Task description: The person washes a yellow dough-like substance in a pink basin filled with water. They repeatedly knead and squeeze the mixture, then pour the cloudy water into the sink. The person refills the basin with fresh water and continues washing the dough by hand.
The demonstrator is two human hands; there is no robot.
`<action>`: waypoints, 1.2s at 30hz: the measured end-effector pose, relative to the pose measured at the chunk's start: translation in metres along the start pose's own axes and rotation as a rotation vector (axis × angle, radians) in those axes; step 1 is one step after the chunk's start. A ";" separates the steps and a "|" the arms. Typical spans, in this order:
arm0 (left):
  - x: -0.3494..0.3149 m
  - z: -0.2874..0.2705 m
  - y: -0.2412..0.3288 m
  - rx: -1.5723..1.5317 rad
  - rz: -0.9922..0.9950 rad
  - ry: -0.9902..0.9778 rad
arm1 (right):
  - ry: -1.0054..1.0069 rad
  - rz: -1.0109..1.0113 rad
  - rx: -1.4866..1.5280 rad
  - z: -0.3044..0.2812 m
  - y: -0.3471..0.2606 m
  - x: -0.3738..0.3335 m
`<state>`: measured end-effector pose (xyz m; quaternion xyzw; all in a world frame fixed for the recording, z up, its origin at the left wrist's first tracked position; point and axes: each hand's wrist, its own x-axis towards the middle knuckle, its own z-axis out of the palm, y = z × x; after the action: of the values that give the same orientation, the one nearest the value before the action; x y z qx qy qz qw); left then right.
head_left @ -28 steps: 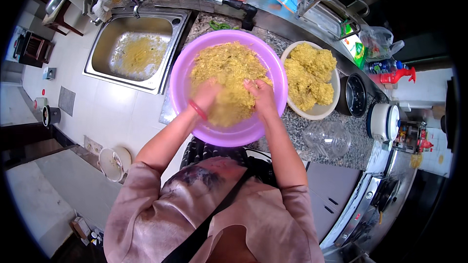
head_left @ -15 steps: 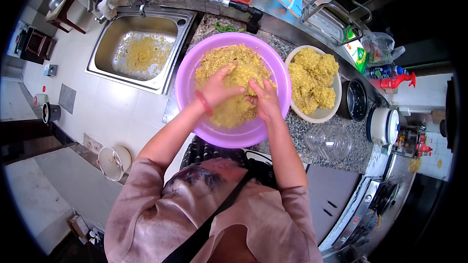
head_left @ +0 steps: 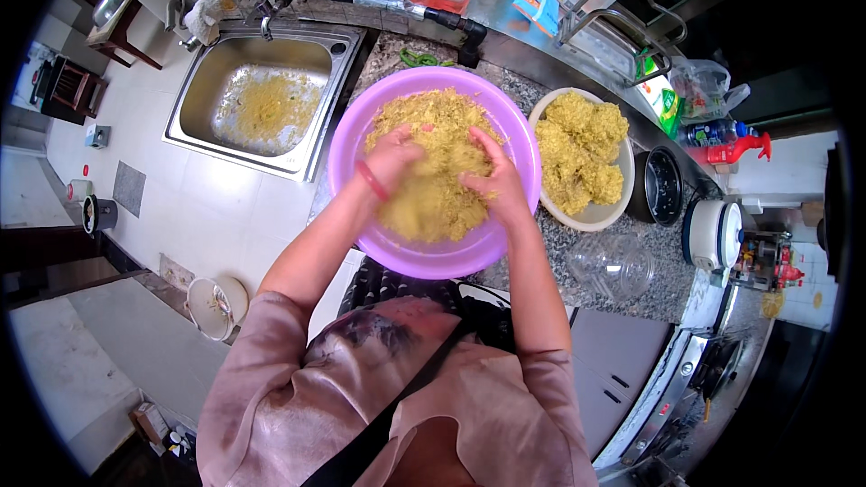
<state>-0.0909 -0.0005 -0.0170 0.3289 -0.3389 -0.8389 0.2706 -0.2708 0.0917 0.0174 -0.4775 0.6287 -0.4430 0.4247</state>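
Note:
A large purple basin [head_left: 348, 131] stands on the counter, holding loose, crumbly yellow shreds [head_left: 442, 113]. My left hand [head_left: 393, 165], with a reddish bangle on its wrist, is over the left part of the shreds. Its fingers look parted, though motion softens them. Across from it, my right hand [head_left: 499, 182] has thumb and fingers spread among the shreds at the right side. No firm lump shows in either palm. Between and below the hands the yellow material is blurred.
A cream bowl [head_left: 593, 221] heaped with yellow clumps [head_left: 582, 149] adjoins the basin's right side. Beyond it are a dark pot [head_left: 657, 182] and a white cooker [head_left: 713, 233]. A clear plastic jar [head_left: 613, 266] lies nearer. Yellow bits litter the steel sink [head_left: 212, 95] at left.
My hands have moved apart; the clump that was between them is no longer seen there. My left hand has shifted slightly down, and the right hand's fingers have spread.

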 end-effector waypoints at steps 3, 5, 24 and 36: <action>0.002 0.007 -0.003 0.025 0.022 0.001 | 0.003 -0.182 -0.306 0.014 -0.016 0.006; -0.001 0.018 0.002 0.117 -0.011 0.136 | -0.040 -0.103 -0.354 0.018 -0.019 0.012; -0.022 0.019 0.014 0.015 0.000 -0.040 | 0.181 0.231 -0.121 0.023 -0.029 0.011; -0.041 0.003 0.019 1.252 0.349 -0.137 | 0.173 0.187 -0.518 -0.016 -0.001 0.003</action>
<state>-0.0622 0.0166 0.0136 0.3101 -0.8284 -0.4457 0.1379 -0.2865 0.0911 0.0221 -0.4705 0.7962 -0.2658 0.2721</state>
